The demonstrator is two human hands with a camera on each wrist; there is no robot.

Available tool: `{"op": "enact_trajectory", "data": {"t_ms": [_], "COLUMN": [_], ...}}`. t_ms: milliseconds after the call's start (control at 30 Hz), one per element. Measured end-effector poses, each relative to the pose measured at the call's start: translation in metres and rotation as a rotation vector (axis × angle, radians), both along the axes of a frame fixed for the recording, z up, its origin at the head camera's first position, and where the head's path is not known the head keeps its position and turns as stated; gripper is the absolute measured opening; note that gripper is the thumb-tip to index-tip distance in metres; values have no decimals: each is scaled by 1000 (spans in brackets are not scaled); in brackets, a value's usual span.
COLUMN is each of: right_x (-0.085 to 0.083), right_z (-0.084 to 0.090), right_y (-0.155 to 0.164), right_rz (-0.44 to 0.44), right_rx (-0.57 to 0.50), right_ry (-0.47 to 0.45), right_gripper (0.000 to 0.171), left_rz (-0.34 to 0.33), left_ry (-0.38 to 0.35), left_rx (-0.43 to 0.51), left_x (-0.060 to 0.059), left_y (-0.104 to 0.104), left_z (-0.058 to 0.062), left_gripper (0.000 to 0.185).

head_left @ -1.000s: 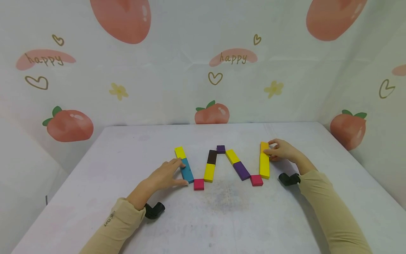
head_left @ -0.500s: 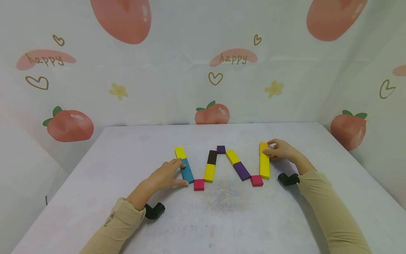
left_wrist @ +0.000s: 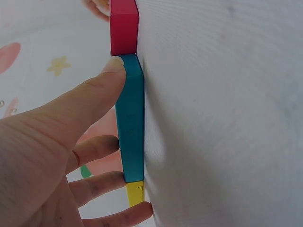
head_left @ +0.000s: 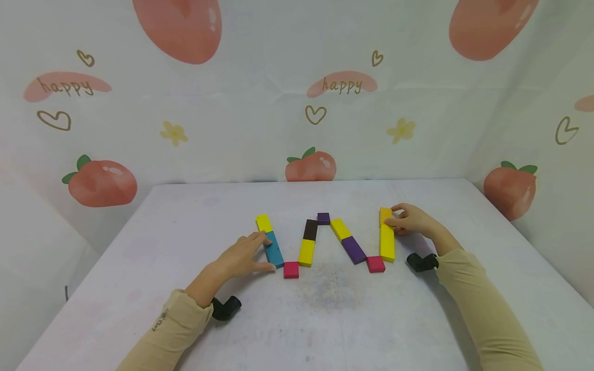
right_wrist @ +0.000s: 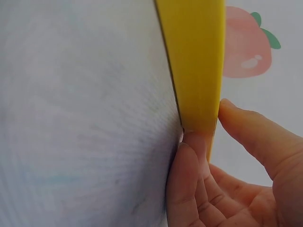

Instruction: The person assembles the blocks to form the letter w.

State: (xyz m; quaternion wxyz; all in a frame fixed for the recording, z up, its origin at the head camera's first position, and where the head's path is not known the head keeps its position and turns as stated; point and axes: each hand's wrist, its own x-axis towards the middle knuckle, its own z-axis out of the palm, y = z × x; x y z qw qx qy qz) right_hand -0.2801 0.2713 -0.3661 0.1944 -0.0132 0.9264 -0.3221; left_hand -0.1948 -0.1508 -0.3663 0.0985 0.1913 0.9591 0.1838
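Note:
Flat wooden blocks form a zigzag row in the head view. My left hand rests at the left end. Its thumb touches the near end of a blue block, and its spread fingers lie along that block and the yellow block beyond. A red block adjoins the blue one. At the right end, my right hand touches a two-block strip. Its thumb lies at the edge of the long yellow block, with the other fingers against the side near the orange-yellow block at the far end.
Between the hands lie a dark brown block, a yellow block, a small purple block, another yellow block, a long purple block and a second red block. Black wrist devices sit near the table.
The orange-yellow block at the far right end has shifted very slightly left, along with my right fingertips. My left hand and the other blocks stay put.

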Motion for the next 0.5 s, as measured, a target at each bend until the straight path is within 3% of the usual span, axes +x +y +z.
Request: {"op": "enact_trajectory", "data": {"t_ms": [500], "right_x": [0], "right_z": [0], "right_y": [1], "right_rz": [1], "right_rx": [-20], "right_ry": [-2], "right_gripper": [70], "left_rz": [-2], "left_ry": [2], "left_rx": [-1], "left_x": [1], "left_y": [0], "left_z": [1], "left_gripper": [55]}}
